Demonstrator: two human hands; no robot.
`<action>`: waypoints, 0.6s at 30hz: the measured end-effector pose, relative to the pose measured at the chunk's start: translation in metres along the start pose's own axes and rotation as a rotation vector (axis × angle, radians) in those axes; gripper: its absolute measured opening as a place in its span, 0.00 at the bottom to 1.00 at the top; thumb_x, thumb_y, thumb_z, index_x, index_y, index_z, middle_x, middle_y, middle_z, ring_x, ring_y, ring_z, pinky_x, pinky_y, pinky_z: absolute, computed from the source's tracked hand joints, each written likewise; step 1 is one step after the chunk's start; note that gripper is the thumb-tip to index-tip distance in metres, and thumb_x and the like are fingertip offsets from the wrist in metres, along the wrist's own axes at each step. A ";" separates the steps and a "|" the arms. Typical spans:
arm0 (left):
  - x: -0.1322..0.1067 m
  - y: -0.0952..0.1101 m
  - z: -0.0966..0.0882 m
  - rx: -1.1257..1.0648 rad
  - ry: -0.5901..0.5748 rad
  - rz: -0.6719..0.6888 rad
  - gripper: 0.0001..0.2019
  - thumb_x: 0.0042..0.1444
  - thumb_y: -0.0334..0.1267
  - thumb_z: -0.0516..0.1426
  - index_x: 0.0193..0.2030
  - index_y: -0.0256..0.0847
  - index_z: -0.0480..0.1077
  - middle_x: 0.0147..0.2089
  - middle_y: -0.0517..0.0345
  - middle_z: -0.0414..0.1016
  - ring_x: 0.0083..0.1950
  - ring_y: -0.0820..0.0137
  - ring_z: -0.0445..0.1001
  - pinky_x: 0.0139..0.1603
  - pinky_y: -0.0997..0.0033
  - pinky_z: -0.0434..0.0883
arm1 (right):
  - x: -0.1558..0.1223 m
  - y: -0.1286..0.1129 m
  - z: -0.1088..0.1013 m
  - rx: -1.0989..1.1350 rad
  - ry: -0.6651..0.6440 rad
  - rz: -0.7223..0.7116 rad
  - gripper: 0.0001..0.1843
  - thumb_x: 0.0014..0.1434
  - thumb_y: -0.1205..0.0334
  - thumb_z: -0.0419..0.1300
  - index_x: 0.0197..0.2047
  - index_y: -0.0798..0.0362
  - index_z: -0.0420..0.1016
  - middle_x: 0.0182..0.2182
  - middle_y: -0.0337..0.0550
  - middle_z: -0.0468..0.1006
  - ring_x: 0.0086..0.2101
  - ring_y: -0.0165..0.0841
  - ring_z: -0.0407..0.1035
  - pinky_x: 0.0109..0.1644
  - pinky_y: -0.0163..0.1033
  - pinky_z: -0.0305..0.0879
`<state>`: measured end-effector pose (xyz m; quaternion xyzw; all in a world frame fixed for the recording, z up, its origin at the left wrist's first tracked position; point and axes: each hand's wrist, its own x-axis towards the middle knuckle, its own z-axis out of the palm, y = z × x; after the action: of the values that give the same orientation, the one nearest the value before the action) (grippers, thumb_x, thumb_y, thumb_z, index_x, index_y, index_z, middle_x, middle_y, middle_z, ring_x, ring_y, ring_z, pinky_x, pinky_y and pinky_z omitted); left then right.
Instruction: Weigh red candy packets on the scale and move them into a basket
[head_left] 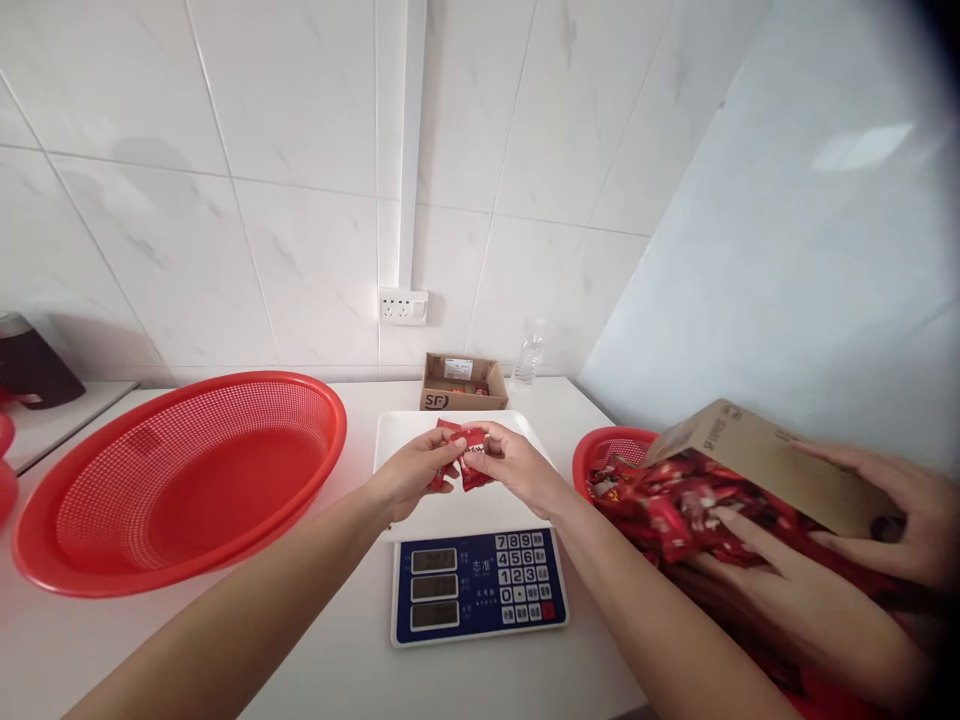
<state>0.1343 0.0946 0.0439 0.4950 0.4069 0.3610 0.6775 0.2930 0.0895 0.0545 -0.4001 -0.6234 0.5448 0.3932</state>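
Note:
Above the white pan (427, 522) of a weighing scale (480, 585), both hands are close together. My left hand (415, 468) has its fingers closed on small red snack packets; part of them shows behind the fingers. Pinched in my right hand (517, 462) is a small red packet (475, 468) with white lettering, right beside those in the left. How many packets there are is hard to tell, as fingers cover them. The scale's blue panel with dim displays and number keys lies below my hands.
A large red basket (225, 480) stands left. An SF carton (463, 385) and a clear bottle (529, 358) are by the wall. At right, a co-worker's hands (810, 600) hold a tilted cardboard box (757, 460) over a red basket (592, 450) with red packets (682, 510).

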 end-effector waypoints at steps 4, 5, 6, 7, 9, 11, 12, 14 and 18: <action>-0.005 0.009 -0.008 0.097 0.052 0.053 0.17 0.48 0.53 0.59 0.35 0.42 0.66 0.32 0.62 0.69 0.31 0.76 0.67 0.32 0.77 0.63 | 0.001 -0.002 -0.004 -0.033 -0.049 -0.016 0.22 0.54 0.54 0.61 0.51 0.51 0.67 0.35 0.41 0.76 0.34 0.32 0.73 0.42 0.44 0.71; -0.007 0.013 -0.013 0.135 0.082 0.071 0.17 0.49 0.54 0.58 0.35 0.42 0.65 0.32 0.62 0.69 0.31 0.76 0.68 0.32 0.76 0.64 | 0.003 -0.001 -0.008 -0.062 -0.029 -0.024 0.22 0.55 0.54 0.60 0.52 0.51 0.67 0.37 0.42 0.76 0.36 0.33 0.73 0.43 0.45 0.70; -0.010 0.018 -0.019 0.181 0.121 0.091 0.16 0.50 0.54 0.57 0.34 0.42 0.65 0.31 0.63 0.69 0.31 0.77 0.68 0.32 0.76 0.64 | 0.005 0.000 -0.013 -0.112 0.011 -0.034 0.22 0.56 0.54 0.58 0.53 0.51 0.66 0.38 0.44 0.76 0.37 0.33 0.73 0.44 0.45 0.70; -0.013 0.024 -0.027 0.238 0.167 0.109 0.16 0.51 0.54 0.56 0.33 0.42 0.64 0.30 0.63 0.69 0.29 0.77 0.67 0.32 0.76 0.65 | 0.008 0.002 -0.018 -0.190 0.069 -0.046 0.21 0.57 0.55 0.57 0.53 0.51 0.66 0.40 0.45 0.76 0.39 0.34 0.72 0.45 0.46 0.69; -0.022 0.036 -0.048 0.382 0.275 0.137 0.16 0.52 0.54 0.54 0.31 0.42 0.64 0.28 0.64 0.69 0.27 0.76 0.66 0.31 0.75 0.65 | 0.015 0.007 -0.029 -0.432 0.186 -0.070 0.21 0.58 0.56 0.55 0.54 0.52 0.65 0.44 0.48 0.75 0.44 0.35 0.70 0.48 0.46 0.67; -0.032 0.046 -0.074 0.561 0.402 0.139 0.14 0.52 0.52 0.55 0.30 0.43 0.65 0.26 0.63 0.69 0.25 0.74 0.66 0.29 0.73 0.64 | 0.022 0.015 -0.035 -0.720 0.213 -0.080 0.21 0.60 0.58 0.53 0.56 0.53 0.65 0.50 0.51 0.72 0.50 0.37 0.67 0.53 0.47 0.63; -0.038 0.049 -0.088 0.656 0.471 0.133 0.13 0.52 0.50 0.55 0.30 0.43 0.66 0.24 0.63 0.68 0.25 0.72 0.65 0.27 0.71 0.63 | 0.025 0.019 -0.037 -0.829 0.190 -0.081 0.22 0.60 0.59 0.53 0.57 0.52 0.64 0.53 0.51 0.70 0.53 0.38 0.64 0.55 0.47 0.61; -0.049 0.050 -0.115 0.832 0.585 0.118 0.10 0.51 0.47 0.56 0.29 0.44 0.66 0.23 0.61 0.68 0.25 0.67 0.67 0.27 0.68 0.62 | 0.030 0.028 -0.035 -0.945 0.099 -0.081 0.24 0.58 0.59 0.55 0.58 0.52 0.64 0.57 0.52 0.66 0.57 0.40 0.59 0.58 0.49 0.56; -0.066 0.039 -0.155 1.051 0.644 0.061 0.09 0.52 0.45 0.54 0.33 0.43 0.69 0.29 0.52 0.74 0.33 0.54 0.73 0.33 0.58 0.65 | 0.038 0.044 -0.025 -0.990 -0.014 -0.075 0.29 0.55 0.59 0.59 0.60 0.53 0.63 0.59 0.54 0.63 0.61 0.44 0.52 0.61 0.51 0.51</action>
<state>-0.0362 0.1039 0.0663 0.6402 0.7003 0.2627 0.1753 0.3047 0.1376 0.0151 -0.5125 -0.8238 0.1714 0.1713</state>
